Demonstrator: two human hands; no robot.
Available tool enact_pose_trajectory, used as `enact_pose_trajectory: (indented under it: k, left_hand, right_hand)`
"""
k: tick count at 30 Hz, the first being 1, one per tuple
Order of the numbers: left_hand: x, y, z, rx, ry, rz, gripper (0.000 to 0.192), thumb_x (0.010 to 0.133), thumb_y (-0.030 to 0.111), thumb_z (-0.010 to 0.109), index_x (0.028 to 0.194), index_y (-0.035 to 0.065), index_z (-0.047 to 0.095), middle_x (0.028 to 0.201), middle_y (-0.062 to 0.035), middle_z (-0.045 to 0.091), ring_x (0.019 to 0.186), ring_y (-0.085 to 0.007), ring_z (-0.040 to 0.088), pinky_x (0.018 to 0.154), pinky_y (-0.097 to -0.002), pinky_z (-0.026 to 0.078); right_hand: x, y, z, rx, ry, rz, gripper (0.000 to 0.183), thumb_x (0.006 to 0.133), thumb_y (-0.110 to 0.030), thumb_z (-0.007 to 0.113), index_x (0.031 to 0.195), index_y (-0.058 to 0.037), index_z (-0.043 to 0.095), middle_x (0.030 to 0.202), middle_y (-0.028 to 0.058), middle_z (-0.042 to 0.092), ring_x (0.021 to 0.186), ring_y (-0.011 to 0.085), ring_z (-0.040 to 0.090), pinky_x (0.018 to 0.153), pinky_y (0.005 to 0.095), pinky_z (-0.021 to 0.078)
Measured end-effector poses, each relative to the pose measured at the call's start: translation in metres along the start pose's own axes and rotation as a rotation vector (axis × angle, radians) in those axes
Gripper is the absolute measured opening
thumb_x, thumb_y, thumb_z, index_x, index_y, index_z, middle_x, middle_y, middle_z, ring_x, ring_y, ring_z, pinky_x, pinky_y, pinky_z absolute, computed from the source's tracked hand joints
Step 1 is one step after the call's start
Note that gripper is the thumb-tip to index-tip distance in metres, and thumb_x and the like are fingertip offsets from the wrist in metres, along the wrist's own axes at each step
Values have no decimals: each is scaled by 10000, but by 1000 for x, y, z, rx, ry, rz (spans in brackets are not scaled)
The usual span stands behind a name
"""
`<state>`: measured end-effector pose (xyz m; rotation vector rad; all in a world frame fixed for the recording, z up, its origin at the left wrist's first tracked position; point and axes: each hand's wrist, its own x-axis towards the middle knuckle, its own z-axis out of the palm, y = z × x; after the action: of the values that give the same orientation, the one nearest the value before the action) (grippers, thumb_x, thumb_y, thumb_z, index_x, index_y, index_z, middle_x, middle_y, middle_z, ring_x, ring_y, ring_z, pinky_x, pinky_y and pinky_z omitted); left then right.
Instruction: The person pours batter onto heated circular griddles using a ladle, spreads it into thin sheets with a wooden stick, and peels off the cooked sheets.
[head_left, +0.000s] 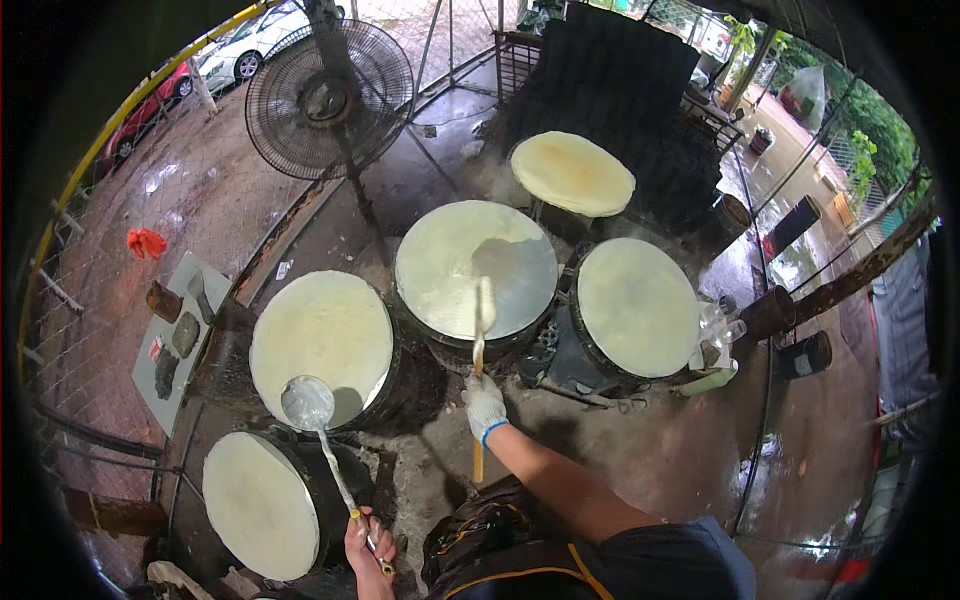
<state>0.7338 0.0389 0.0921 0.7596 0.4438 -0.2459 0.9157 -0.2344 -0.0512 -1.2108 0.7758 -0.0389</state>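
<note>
My right hand (484, 407), in a white knit glove with a blue cuff, grips the wooden handle of a batter-coated spreader (486, 304). The spreader's head lies on the middle round griddle (517, 289), where pale batter (439, 259) covers most of the plate and grey metal shows on the right. Bare, my left hand (369, 538) is closed around the handle of a metal ladle (307, 403). That ladle's batter-smeared bowl is above the near edge of the left griddle's pale round sheet (322, 337); whether it touches is unclear.
More pale rounds cover the lower-left griddle (259, 506), the right griddle (637, 307) and the back one (572, 174), which is browned in its centre. A pedestal fan (326, 101) stands behind. Stones lie on a board (214, 274) at left. Clear plastic containers (720, 326) sit at right.
</note>
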Motion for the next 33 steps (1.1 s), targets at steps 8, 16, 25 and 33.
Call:
enact_pose_trajectory:
  k: [8, 16, 25, 33]
  left_hand:
    - [9, -49, 62, -1, -49, -22, 293, 948, 240, 528, 1171, 49, 513, 676, -8, 444, 396, -79, 341, 337, -246, 285]
    - [16, -115, 162, -160, -65, -56, 284, 941, 123, 530, 1218, 59, 525, 657, -15, 444, 393, -84, 352, 342, -244, 296]
    - [12, -168, 217, -160, -23, -48, 269, 937, 134, 532, 1196, 66, 506, 697, -16, 412, 439, -82, 349, 366, -233, 306]
    - [25, -174, 232, -111, -85, -75, 245, 904, 119, 581, 1135, 76, 511, 726, -16, 432, 479, -107, 354, 423, -256, 323]
  right_hand:
    - [2, -17, -81, -771, -56, -242, 395, 975, -363, 487, 1172, -30, 566, 881, 177, 628, 801, 261, 639, 718, 392, 503]
    - [37, -33, -191, -547, -465, -181, 377, 978, -381, 454, 1098, -50, 588, 933, 190, 664, 867, 326, 647, 754, 453, 486]
    - [72, -133, -254, -1005, -517, -264, 389, 989, -360, 403, 1150, -42, 558, 1021, 249, 637, 994, 448, 590, 831, 513, 450]
    - [133, -198, -214, -940, -360, -395, 353, 963, -336, 413, 1023, -25, 567, 974, 272, 631, 958, 464, 586, 821, 531, 450]
